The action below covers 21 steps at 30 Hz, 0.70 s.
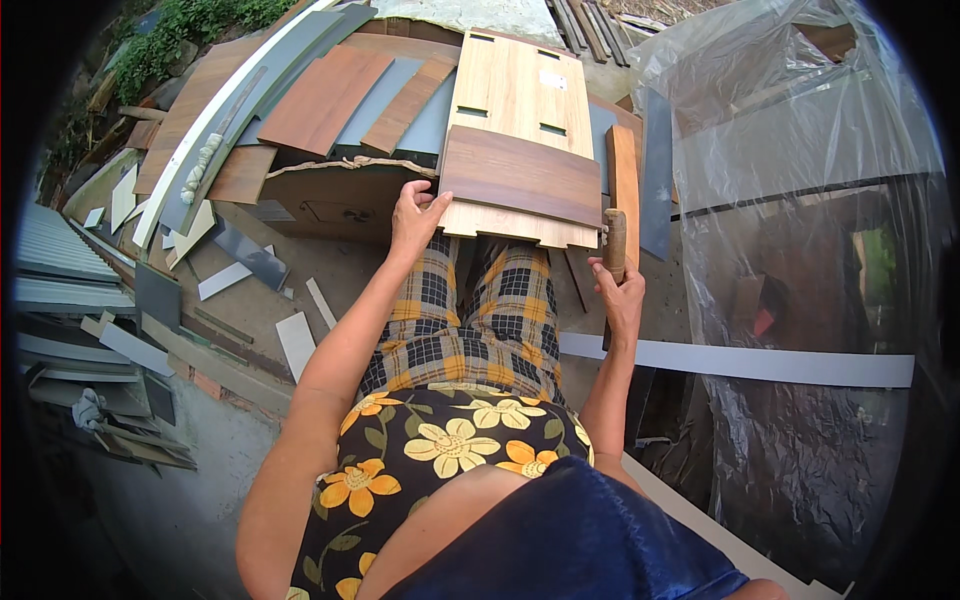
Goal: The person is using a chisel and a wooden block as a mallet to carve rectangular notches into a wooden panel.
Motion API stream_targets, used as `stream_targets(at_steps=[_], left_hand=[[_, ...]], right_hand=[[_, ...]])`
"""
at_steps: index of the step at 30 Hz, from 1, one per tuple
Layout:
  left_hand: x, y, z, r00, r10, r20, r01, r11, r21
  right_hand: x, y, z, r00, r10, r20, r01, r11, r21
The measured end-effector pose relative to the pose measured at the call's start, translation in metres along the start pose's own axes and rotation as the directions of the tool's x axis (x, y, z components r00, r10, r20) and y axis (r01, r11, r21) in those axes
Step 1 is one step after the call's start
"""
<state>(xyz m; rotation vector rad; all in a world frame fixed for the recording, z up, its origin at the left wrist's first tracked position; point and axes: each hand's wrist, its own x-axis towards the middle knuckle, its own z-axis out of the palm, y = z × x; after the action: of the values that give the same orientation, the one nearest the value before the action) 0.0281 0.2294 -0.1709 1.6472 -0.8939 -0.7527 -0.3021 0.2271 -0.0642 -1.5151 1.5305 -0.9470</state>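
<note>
A dark brown wood-grain board (520, 175) lies across the near end of a pale wood panel (525, 95), which has dark slots and a notched near edge. My left hand (415, 218) is closed at the brown board's left near corner, thumb and fingertips against its edge. Just off the board's right end, my right hand (620, 290) has its fingers around the lower part of a tool with a thick brown cylindrical handle (615, 240). The handle points away from me; the rest of the tool is mostly hidden. An orange-brown wooden strip (625, 170) lies beyond it.
Brown boards (325, 98) and grey panels are stacked at the far left, over a cardboard box (330, 200). Offcuts (295, 343) litter the ground. Clear plastic sheeting (790, 130) drapes the right side, with a long white strip (740, 360) across it.
</note>
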Motion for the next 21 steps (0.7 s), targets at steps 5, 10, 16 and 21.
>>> stream_targets(at_steps=[5, 10, 16, 21], left_hand=[[-0.003, -0.002, 0.001, 1.000, -0.010, 0.007, 0.010, 1.000, -0.015], [-0.005, -0.005, 0.001, 1.000, -0.016, 0.016, 0.017, 1.000, -0.024], [-0.006, -0.007, 0.000, 0.999, -0.021, 0.033, 0.021, 1.000, 0.000], [-0.008, -0.007, 0.001, 0.998, -0.052, 0.048, 0.054, 0.998, -0.034]], right_hand=[[-0.001, 0.000, 0.001, 1.000, 0.004, 0.022, -0.004, 1.000, 0.000], [0.000, 0.002, 0.002, 0.999, 0.005, 0.045, -0.006, 1.000, 0.007], [-0.003, 0.001, 0.007, 0.999, 0.021, 0.047, -0.021, 1.000, 0.013], [-0.003, 0.005, 0.011, 0.998, 0.037, 0.060, -0.039, 0.999, 0.036]])
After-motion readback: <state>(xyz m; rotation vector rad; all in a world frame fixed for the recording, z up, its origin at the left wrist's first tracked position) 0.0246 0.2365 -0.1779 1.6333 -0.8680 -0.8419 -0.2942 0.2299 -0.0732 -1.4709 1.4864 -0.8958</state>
